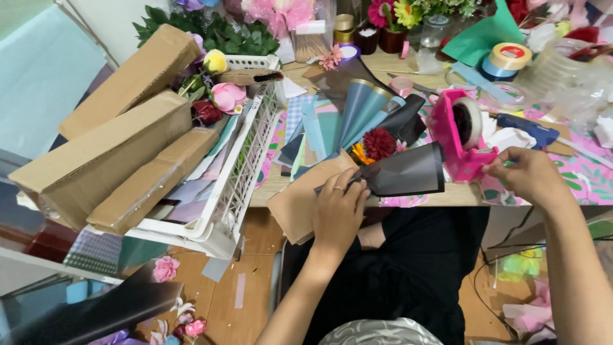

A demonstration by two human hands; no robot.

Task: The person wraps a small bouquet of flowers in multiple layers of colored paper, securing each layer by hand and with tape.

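Currently we hold a rolled black paper cone at the table's near edge, our left hand pinched shut on its narrow end over a brown paper sheet. Our right hand grips the pink tape dispenser just beside it. A white basket of cardboard boxes sits left.

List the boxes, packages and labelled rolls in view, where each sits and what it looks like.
Cardboard boxes: three long brown ones stacked on the left in a white basket.
Tape roll: back right, round, cream with red label.
Tape dispenser: pink, at right hand.
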